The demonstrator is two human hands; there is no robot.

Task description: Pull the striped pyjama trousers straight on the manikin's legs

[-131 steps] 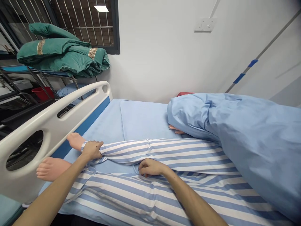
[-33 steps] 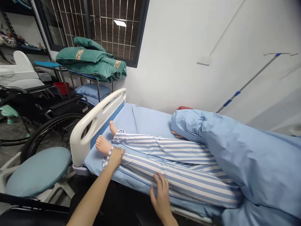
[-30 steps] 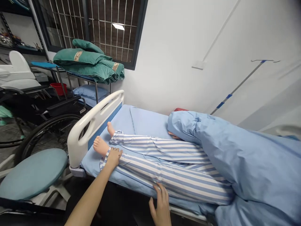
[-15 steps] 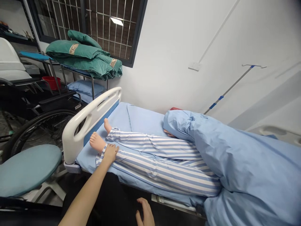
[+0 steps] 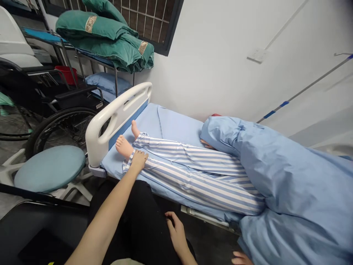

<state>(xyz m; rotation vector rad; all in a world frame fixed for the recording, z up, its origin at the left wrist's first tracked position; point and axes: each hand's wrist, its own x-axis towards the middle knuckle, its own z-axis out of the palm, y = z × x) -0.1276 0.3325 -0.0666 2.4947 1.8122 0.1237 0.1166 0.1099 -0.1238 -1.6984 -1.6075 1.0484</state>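
Note:
A figure like a manikin lies on a bed, in blue-and-white striped trousers [image 5: 193, 180] with bare, plastic-looking feet [image 5: 124, 147]. My left hand [image 5: 138, 161] lies across the nearer lower leg just above the ankle, its fingers bent over the striped cloth. My right hand [image 5: 176, 230] hangs low beside my black-trousered leg [image 5: 147, 224], holding nothing, with thumb and fingers apart. A blue quilt [image 5: 289, 173] covers the upper body and thighs. From under its far edge the fingertips of one hand [image 5: 207, 144] show.
The white footboard [image 5: 95, 141] closes the bed's left end. A round stool [image 5: 51, 167] and a wheelchair [image 5: 66, 125] stand left of it. Green folded quilts [image 5: 107, 40] lie on a rack behind. Another hand [image 5: 240, 258] shows at the bottom edge. A drip pole [image 5: 306, 88] leans along the wall.
The view has tilted down and shifted left. My left hand stays on the lower leg. More of my right hand and forearm shows, and another hand has appeared at the bottom edge.

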